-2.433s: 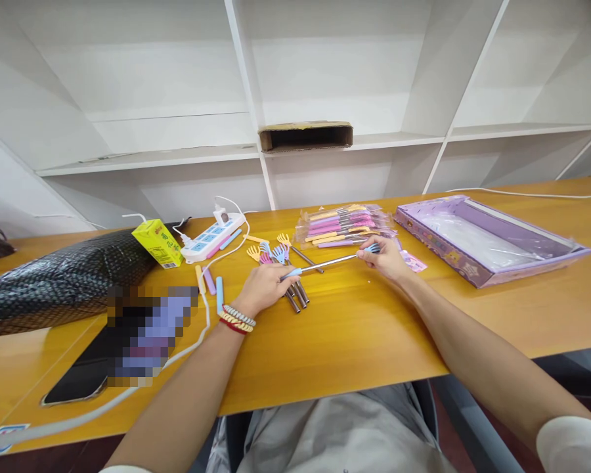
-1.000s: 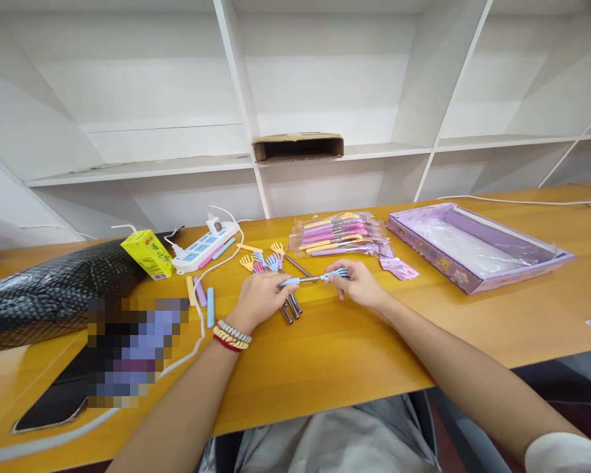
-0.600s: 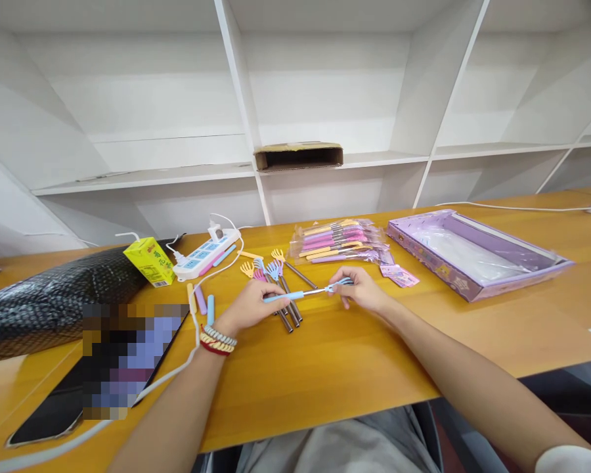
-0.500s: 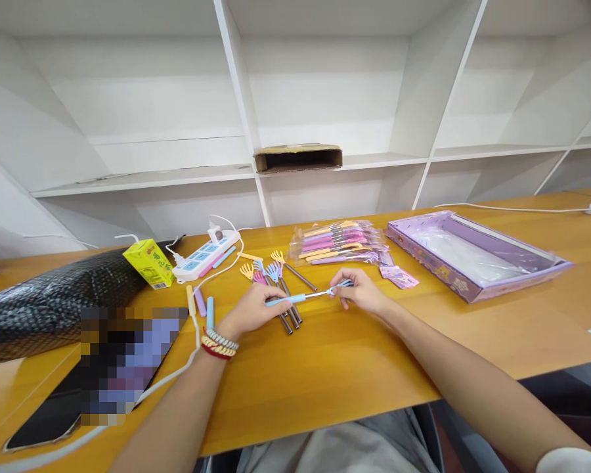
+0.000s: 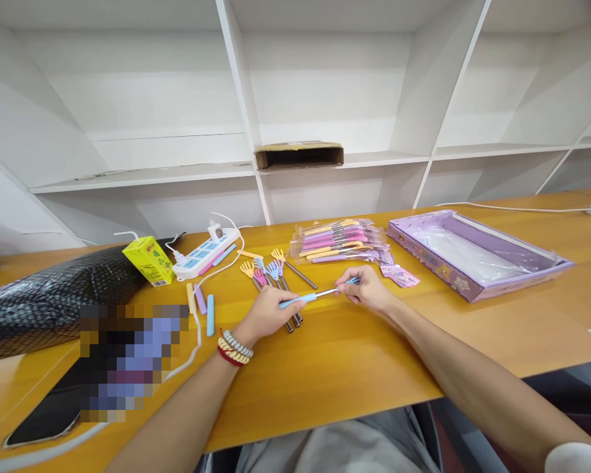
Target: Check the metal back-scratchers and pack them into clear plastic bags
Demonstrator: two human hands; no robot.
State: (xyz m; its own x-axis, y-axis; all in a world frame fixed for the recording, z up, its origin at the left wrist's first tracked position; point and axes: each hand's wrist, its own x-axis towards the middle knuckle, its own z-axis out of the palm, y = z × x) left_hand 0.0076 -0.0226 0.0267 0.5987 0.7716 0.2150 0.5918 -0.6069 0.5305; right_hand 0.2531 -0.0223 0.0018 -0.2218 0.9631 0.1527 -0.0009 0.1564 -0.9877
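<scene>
Scratcher [image 5: 317,295], blue-handled, was held just above the table [image 5: 354,368], with the left hand [image 5: 268,314] pinching its handle and the right hand [image 5: 370,290] pinching its claw end, fingers pressed together on each. The step looked like sliding the rod along its length, which would call for a straight, in-line push or pull. Print on the yellow carton [image 5: 148,261] was too small to read.
</scene>
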